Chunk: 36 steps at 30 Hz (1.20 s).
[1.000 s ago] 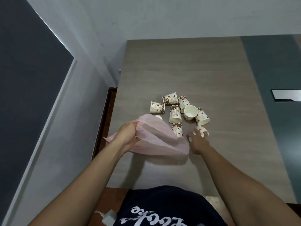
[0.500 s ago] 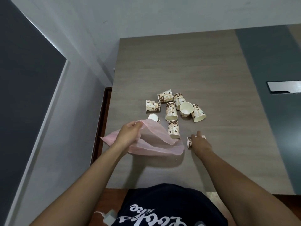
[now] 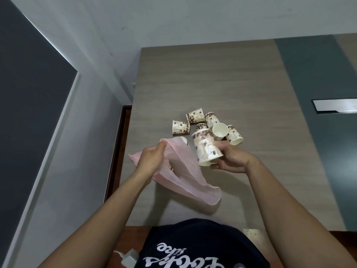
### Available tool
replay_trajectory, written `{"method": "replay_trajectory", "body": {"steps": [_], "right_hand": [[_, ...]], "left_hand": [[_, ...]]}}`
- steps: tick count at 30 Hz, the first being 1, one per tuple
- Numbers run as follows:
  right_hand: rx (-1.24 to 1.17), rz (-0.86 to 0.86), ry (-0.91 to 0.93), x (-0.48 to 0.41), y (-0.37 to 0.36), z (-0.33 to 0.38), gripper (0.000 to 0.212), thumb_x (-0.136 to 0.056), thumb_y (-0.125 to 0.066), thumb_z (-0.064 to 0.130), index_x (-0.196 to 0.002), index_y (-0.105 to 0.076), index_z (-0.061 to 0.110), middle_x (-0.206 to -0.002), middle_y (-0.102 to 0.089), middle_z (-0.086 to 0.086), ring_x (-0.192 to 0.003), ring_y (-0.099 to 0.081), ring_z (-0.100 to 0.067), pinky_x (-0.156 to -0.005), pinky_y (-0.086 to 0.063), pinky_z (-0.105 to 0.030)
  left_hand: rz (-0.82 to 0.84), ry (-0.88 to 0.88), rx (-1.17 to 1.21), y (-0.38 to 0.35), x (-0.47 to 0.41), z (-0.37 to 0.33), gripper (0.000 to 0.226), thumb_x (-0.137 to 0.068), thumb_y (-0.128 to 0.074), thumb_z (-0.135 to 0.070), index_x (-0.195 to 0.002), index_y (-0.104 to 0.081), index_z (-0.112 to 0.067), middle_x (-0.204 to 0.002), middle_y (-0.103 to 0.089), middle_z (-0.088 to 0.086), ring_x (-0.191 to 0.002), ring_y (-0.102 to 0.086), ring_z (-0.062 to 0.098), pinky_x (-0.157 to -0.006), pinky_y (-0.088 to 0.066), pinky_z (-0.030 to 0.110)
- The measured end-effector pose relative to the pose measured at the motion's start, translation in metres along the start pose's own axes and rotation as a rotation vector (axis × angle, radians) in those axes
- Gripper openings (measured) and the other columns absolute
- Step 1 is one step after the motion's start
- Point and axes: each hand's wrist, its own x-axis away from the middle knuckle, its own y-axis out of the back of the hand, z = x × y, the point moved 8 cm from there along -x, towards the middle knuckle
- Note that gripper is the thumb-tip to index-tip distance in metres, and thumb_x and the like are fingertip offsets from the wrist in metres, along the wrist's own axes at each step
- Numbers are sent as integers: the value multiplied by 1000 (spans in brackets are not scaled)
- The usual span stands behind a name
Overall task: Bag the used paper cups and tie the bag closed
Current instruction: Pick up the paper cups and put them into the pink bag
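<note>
My left hand (image 3: pixel 152 160) grips the rim of a thin pink bag (image 3: pixel 185 176) and holds it off the table, the bag's bottom drooping down to the right. A cup's printed edge shows at the bag's mouth just under this hand. My right hand (image 3: pixel 231 159) is shut on a paper cup (image 3: pixel 206 149) with a coffee-bean print, held on its side just right of the bag's mouth; it looks blurred and may be two stacked. Several more paper cups (image 3: pixel 210 122) lie tipped in a cluster on the table behind both hands.
The wood-grain table (image 3: pixel 212 78) stretches away from me, with its left edge beside a white wall. A grey panel with a metal plate (image 3: pixel 336 106) lies at the right. A white charger (image 3: pixel 130 257) hangs by my dark shirt at the bottom.
My right hand has picked a cup off the table and lifted it up beside the bag. My left hand has raised the bag's mouth, and the bag now hangs lower.
</note>
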Motion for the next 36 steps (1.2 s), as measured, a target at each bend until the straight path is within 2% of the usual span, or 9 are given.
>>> {"method": "replay_trajectory", "body": {"steps": [4,9,12,16,23,25,29,31,36], "right_hand": [[558,116,-212,-24,-33,-22,45,-95,-75,39,-126,-69,7,-97,-61,-3,-80,-52,-12,-69,-49,-26],[958,-191,-89,-67,-59,-37,60,-86,-78,51,-137,-64,22,-118,-69,8,-100,-69,-17,-72,-57,-31],[1136,-194,-60,-86,-73,-64,49,-97,-70,33,-143,-62,17,-133,-72,-5,-120,-68,-28,-103,-57,-45],[1157,-156,-26,-90,-90,-72,37,-105,-60,25,-140,-67,11,-133,-73,-13,-121,-68,-33,-97,-51,-37],[848,196,-259,-44,-86,-19,40,-109,-60,39,-134,-71,10,-128,-79,-2,-106,-78,-17,-101,-58,-37],[713,101,-195,-39,-68,7,36,-111,-56,32,-133,-72,8,-126,-79,-7,-91,-75,-16,-90,-60,-32],[694,-433,9,-49,0,33,23,-107,-62,26,-111,-78,10,-118,-79,-13,-73,-65,-17,-74,-56,-33],[897,-598,30,-54,25,27,22,-106,-63,29,-114,-78,15,-122,-78,-6,-91,-68,-16,-80,-54,-31],[1255,-565,-207,-73,52,-34,38,-103,-58,47,-137,-70,36,-156,-56,-12,-145,-51,-30,-121,-39,-39]], "left_hand": [[45,-13,29,-2,2,-2,59,-101,-54,-61,-87,-74,-7,-71,-65,9,-70,-63,26,-70,-47,38],[144,43,96,-12,6,-1,45,-100,-59,-52,-110,-83,-16,-92,-86,10,-96,-82,30,-93,-63,45],[199,73,207,-20,12,-5,35,-103,-63,-40,-117,-83,-15,-94,-86,9,-98,-80,30,-92,-66,47],[141,68,170,-13,8,-1,37,-98,-65,-50,-112,-85,-22,-97,-86,8,-98,-80,32,-99,-64,53],[-37,56,53,18,-2,23,38,-104,-65,-51,-107,-85,-18,-71,-71,-4,-67,-62,16,-61,-44,27],[-47,65,67,20,-2,29,46,-101,-65,-54,-102,-84,-13,-69,-65,1,-69,-58,20,-67,-42,33],[-32,75,71,17,3,28,42,-102,-65,-51,-94,-85,-15,-69,-73,0,-69,-64,20,-72,-47,35],[-21,76,67,15,6,25,44,-104,-64,-49,-100,-84,-9,-73,-73,7,-70,-64,19,-72,-48,34],[5,67,90,14,8,20,45,-103,-65,-50,-104,-83,-8,-93,-85,16,-81,-81,32,-75,-54,37]]}}
